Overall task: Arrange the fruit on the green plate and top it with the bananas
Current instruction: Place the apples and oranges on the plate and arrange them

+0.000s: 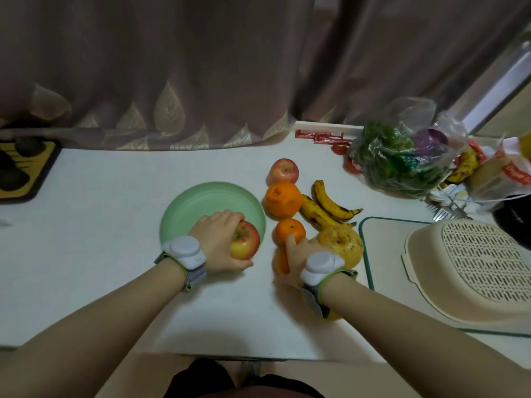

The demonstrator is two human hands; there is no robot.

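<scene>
Barely begun. Left hand (219, 239) wrapped round a red-yellow apple (245, 244), fingers curled over its far side and thumb underneath, at the near right edge of the green plate (201, 201). Hard to tell whether that apple already rests on the rim or hangs just above it. Otherwise bare, the plate: nothing else lying on it beyond the left hand's fingers.

Right hand (301, 252) lowered among the loose fruit on the bench (100, 225), fingers half curled, forefinger tip touching a small orange (290, 231) just ahead of it. Another orange piece (282, 261) tucked beneath the palm on its thumb side, mostly hidden; no saying whether gripped or merely covered. A pale yellow, speckled fruit (343, 244) pressed against the outer side of that hand.

Further out past the right hand's fingertips: a large orange (283, 199), then a second apple (284, 170) beyond it, both on the bench and untouched. Off to the right of those, two spotted bananas (327, 206) lying side by side, also untouched.

So, as a reckoning: at most one fruit placed, probably none settled. Still to come: the oranges, the far apple, the yellow fruit, and last of all the bananas laid across the top. A further glimpse of something yellow under the right wrist, too hidden to name.
</scene>
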